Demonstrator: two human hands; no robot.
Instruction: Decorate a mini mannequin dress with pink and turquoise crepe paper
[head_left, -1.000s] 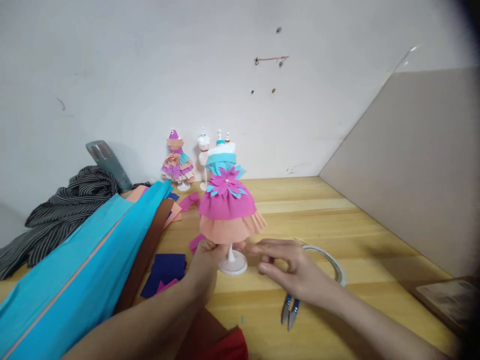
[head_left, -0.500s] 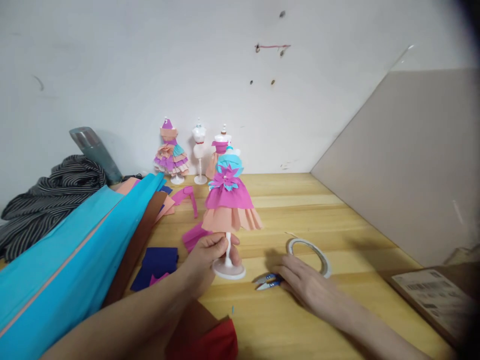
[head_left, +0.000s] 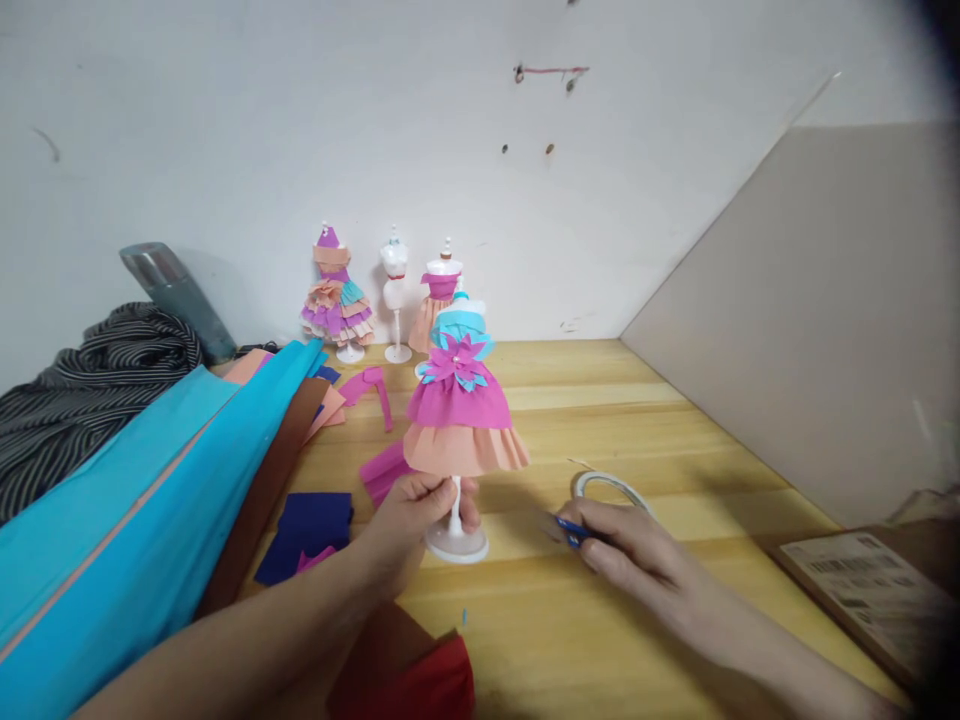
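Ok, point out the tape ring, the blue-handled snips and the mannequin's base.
tape ring (head_left: 592, 481): head view, far rim.
blue-handled snips (head_left: 568, 529): head view, blue handle.
mannequin's base (head_left: 456, 546): head view, white disc.

The left hand (head_left: 409, 515) gripped the white post of a small mannequin stand (head_left: 455, 540), which stood upright on the wooden counter (head_left: 675, 440) in a pink and peach paper dress (head_left: 461, 420). Just beside it, the right hand (head_left: 637, 550) closed around blue-handled snips (head_left: 568, 530), with a tape ring (head_left: 609, 487) lying right behind its fingers. Blue paper sheets (head_left: 135, 520) lay beyond the left hand's outer side.
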